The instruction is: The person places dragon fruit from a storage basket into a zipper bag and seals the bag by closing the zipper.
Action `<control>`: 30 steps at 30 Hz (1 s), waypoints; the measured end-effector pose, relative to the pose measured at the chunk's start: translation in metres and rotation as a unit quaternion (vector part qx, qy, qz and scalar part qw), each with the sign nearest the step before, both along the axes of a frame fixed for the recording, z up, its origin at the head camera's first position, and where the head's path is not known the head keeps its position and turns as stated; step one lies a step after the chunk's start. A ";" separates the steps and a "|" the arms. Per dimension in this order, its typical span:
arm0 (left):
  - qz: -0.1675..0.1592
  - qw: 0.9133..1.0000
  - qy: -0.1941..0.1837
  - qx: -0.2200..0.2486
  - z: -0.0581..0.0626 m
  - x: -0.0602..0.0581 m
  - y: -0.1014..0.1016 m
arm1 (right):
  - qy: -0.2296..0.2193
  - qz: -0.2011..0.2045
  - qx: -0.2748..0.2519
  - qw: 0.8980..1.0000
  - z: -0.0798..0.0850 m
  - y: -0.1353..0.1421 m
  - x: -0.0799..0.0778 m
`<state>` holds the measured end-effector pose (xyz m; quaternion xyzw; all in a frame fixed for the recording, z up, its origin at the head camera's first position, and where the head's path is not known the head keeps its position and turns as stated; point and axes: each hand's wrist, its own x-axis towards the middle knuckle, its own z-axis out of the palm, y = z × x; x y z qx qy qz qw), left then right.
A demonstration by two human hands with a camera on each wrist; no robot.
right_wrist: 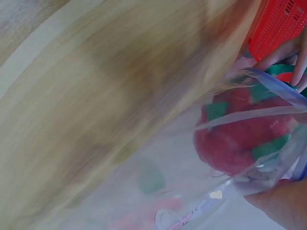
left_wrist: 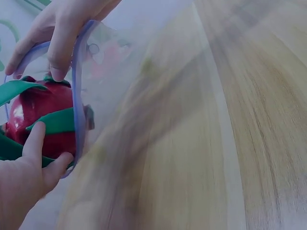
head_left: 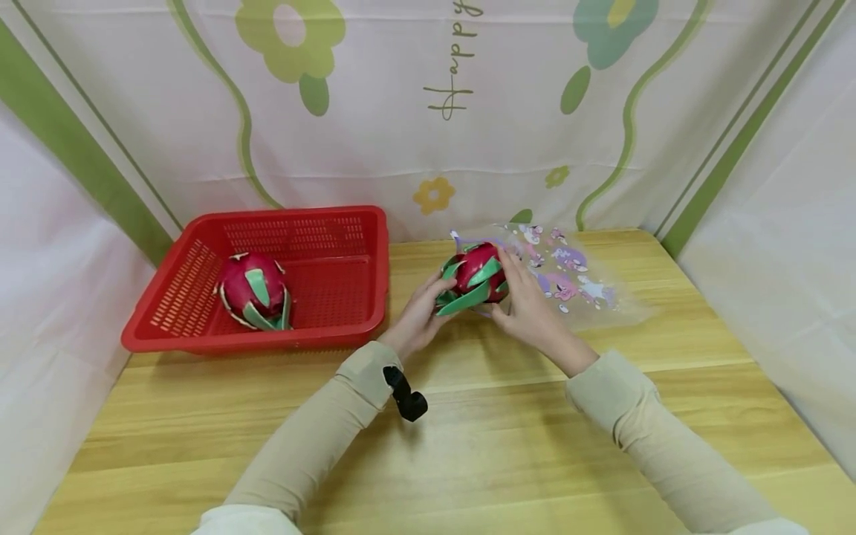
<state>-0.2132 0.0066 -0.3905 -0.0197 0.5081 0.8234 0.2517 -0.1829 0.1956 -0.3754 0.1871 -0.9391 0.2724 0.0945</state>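
Note:
A red dragon fruit (head_left: 478,269) with green leaf scales is partly inside the mouth of a clear zip bag (head_left: 568,279) printed with purple and pink figures. My left hand (head_left: 418,312) grips the fruit at its leafy end, its fingers over the leaves. On the other side, my right hand (head_left: 533,308) holds the bag's mouth around the fruit, fingers above and thumb below. The left wrist view shows the bag's purple-blue rim (left_wrist: 76,67) circling the fruit. Through the plastic, the right wrist view shows the fruit's far end (right_wrist: 230,139).
A red plastic basket (head_left: 337,336) stands at the left of the wooden table (head_left: 468,461), with another dragon fruit (head_left: 250,286) inside. A printed curtain (head_left: 374,111) hangs behind the table. A black strap (head_left: 406,394) hangs at the left cuff.

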 end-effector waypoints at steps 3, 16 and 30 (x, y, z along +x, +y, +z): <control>0.010 1.000 0.002 0.020 0.000 -0.001 0.001 | 0.000 0.014 0.003 1.000 -0.001 0.000 0.001; 0.043 0.999 -0.025 0.016 -0.004 -0.003 0.004 | 0.005 0.050 0.009 0.999 -0.003 -0.001 0.004; 0.058 0.998 -0.005 -0.038 -0.009 -0.006 0.002 | 0.033 -0.007 -0.007 0.999 -0.008 0.016 -0.007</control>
